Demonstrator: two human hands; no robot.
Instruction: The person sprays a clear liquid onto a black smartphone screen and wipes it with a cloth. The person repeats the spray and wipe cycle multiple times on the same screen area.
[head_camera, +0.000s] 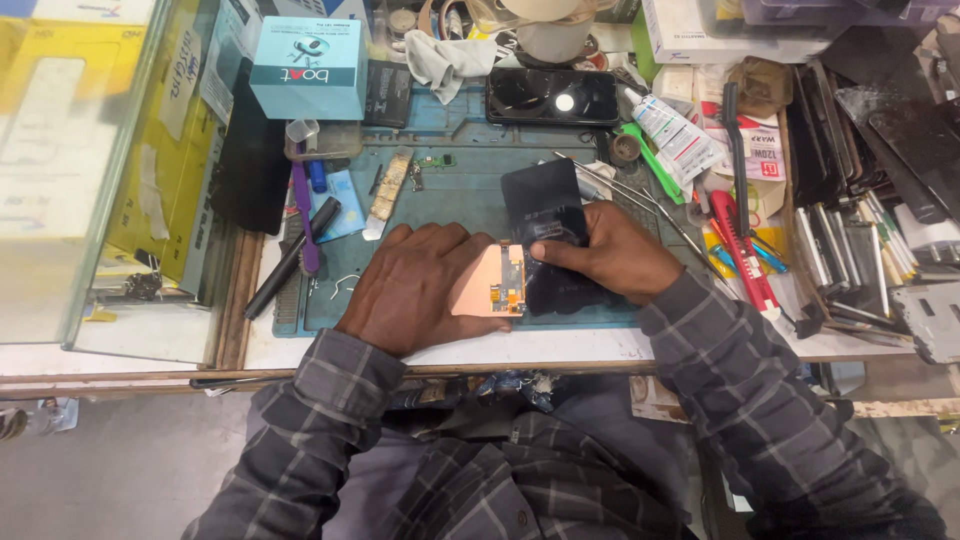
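— At the near edge of the blue work mat (440, 205), what are the fingers doing?

— The left hand (420, 285) lies flat with its fingers pressed together, covering most of a copper-coloured phone panel (485, 285). It seems to pin the panel down so that it cannot slide. The right hand (610, 250) pinches the edge of a black screen panel (545, 215), thumb under and fingers curled over the top; the grip looks made for steadying that piece against the copper one.

— Do the two parts touch?

— They meet at a strip of small components (513, 278) between the hands, right in front of the person.

— And farther out?

— Thin metal tweezers (625, 195) lie just right of the black panel, near a red utility knife (740, 250) and a white tube (672, 130). A dark phone (552, 96) rests face up beyond the mat. On the left lie a purple tool (304, 215) and a black pen-like tool (290, 258), with a teal box (308, 68) behind them. Everything sits within arm's reach, probably for quick picking.
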